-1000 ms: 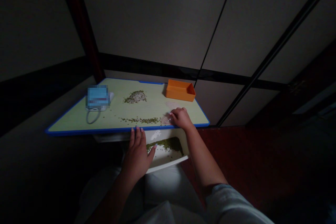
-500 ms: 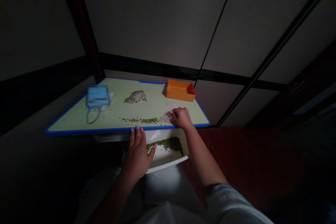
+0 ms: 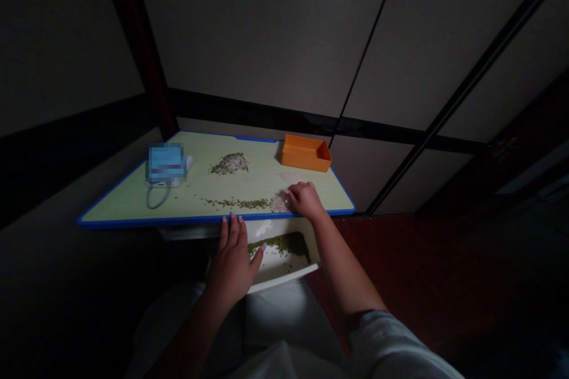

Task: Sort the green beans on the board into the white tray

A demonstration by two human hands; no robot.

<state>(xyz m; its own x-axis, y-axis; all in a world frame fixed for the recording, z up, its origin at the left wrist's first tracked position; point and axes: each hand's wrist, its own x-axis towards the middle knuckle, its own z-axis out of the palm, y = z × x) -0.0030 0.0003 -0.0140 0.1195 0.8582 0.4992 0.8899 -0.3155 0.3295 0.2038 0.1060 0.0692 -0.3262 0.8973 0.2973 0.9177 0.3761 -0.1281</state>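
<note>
"Green grains (image 3: pixel 242 204) on the tabletop (image 3: pixel 264 179); how far along?"

"Partway, I'd judge: many lie in the white tray (image 3: pixel 284 279), others heaped farther back."

"Fingers?"

"Left hand (image 3: pixel 233 266): loosely spread, at the edge. Right hand (image 3: pixel 306 198): curled; can't tell if gripping."

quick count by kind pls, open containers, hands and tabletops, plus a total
Open containers: 2 (orange box, white tub)
Hands: 2 (left hand, right hand)
Tabletops: 1 (pale green tabletop)
Total: 5
</note>
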